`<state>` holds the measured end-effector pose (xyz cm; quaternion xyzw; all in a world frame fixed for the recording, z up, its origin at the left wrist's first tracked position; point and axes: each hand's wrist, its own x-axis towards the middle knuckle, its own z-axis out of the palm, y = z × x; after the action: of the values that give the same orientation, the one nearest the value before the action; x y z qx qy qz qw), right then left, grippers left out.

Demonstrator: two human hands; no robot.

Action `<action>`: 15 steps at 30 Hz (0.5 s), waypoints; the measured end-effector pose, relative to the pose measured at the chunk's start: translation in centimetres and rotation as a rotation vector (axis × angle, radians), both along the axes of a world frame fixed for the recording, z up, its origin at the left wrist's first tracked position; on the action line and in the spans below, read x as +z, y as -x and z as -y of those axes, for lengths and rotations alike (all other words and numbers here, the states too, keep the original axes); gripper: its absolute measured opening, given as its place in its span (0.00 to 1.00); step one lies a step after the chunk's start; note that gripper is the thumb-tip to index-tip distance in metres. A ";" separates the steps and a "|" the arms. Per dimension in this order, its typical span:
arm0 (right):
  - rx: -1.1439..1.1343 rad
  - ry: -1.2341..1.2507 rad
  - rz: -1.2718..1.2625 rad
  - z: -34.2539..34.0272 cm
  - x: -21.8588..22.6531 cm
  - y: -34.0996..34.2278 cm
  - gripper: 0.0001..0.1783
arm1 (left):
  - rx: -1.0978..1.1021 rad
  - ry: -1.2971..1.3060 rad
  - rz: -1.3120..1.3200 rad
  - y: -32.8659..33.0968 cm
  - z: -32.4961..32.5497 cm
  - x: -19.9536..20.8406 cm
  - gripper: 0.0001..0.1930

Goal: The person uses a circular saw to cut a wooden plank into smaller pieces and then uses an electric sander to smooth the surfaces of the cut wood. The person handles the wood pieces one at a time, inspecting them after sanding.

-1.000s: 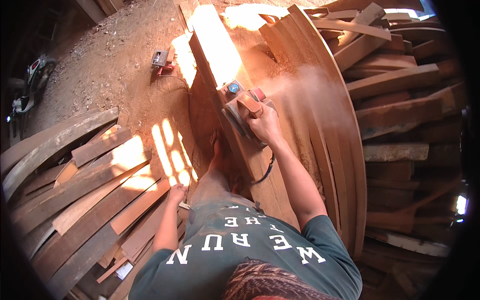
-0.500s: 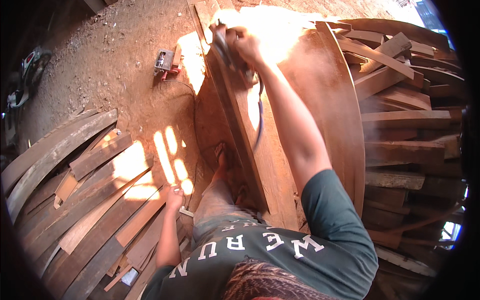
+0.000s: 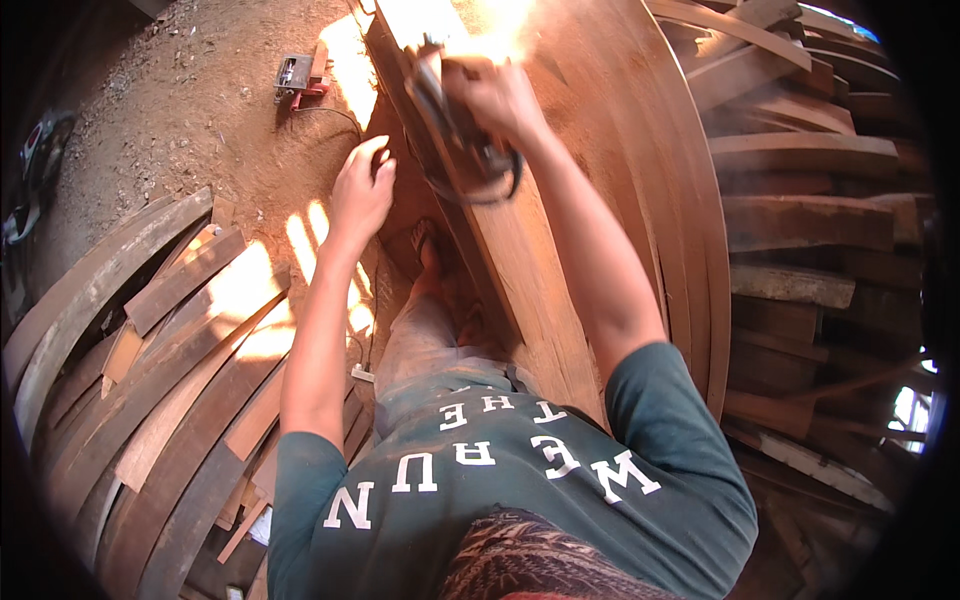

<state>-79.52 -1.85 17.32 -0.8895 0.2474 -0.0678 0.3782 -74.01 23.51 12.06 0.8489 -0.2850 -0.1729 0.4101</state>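
My right hand [image 3: 500, 100] is wrapped round the top of a dark corded power tool [image 3: 455, 125], long in body and blurred by motion, so its exact kind is unclear. The tool rests on the far part of a long wooden beam [image 3: 545, 290], which runs from near my body away from me. A loop of dark cord hangs at its near end. To the left of the beam, my left hand [image 3: 365, 190] is raised in the air, fingers loosely bent and thumb apart, with nothing visible in it.
Stacked boards [image 3: 190, 350] lie at the left, and more curved lumber [image 3: 800, 220] is piled at the right. A red and metal power tool [image 3: 298, 80] sits on the dusty ground, its cord trailing toward my feet. A wide curved board [image 3: 670, 200] stands right of the beam.
My left hand has risen from low beside the left boards to a place near the beam. The right hand keeps its grip on the tool, which has shifted slightly nearer along the beam.
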 end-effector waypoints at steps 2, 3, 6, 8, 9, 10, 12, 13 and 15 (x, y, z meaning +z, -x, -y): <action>-0.041 -0.129 0.015 -3.5 1.4 9.5 0.14 | -0.138 -0.001 0.198 2.2 2.7 2.5 0.20; -0.074 -0.153 -0.017 -5.3 2.0 14.4 0.12 | -0.217 0.013 0.346 3.8 3.8 3.5 0.21; -0.160 -0.312 -0.096 -11.0 1.7 30.4 0.15 | -0.745 -0.089 0.195 12.1 4.9 7.7 0.21; -0.259 -0.363 -0.112 -15.2 3.5 38.6 0.15 | -0.935 -0.036 0.177 19.2 3.2 5.8 0.19; -0.302 -0.419 -0.153 -16.7 4.4 41.8 0.16 | -0.977 0.046 0.191 22.4 1.9 4.6 0.18; -0.324 -0.385 -0.228 -18.2 4.2 45.2 0.15 | -1.001 0.065 0.230 25.1 1.0 3.9 0.18; -0.352 -0.396 -0.257 -19.1 4.9 46.7 0.15 | -1.028 0.093 0.309 27.7 0.1 4.6 0.19; -0.365 -0.401 -0.276 -19.4 5.2 47.1 0.15 | -1.019 0.070 0.294 27.8 0.3 4.6 0.19; -0.352 -0.386 -0.265 -18.6 4.4 45.7 0.15 | -0.992 0.021 0.270 26.7 0.8 4.3 0.19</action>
<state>-125.27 16.71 21.73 -0.7454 0.4536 0.0327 0.4873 -100.69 22.75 16.34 0.6220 -0.7056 -0.2328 0.2469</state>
